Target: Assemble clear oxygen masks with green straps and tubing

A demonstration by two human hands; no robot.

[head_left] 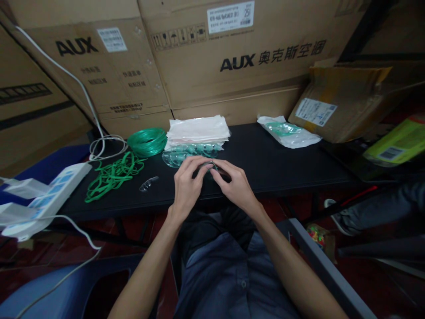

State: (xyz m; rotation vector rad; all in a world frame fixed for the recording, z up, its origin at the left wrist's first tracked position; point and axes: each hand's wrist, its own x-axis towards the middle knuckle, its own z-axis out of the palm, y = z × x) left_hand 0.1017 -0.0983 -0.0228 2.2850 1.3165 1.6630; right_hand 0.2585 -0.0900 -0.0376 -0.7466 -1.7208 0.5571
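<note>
My left hand [187,186] and my right hand [233,184] meet over the near edge of the black table [282,164]. Their fingers curl round a small clear plastic piece with a green band [208,165], most of it hidden. Just behind the hands lies a clear green-tinted mask [181,156]. Behind that sits a stack of white plastic bags [198,129]. A small clear plastic part [148,183] lies on the table left of my left hand.
A coil of green tubing [147,141] and loose green elastic bands [112,176] lie left. A white power strip [49,199] overhangs the left end. A bagged mask [288,132] rests at the right. Cardboard boxes [232,57] wall the back. Another person's leg [375,212] shows at right.
</note>
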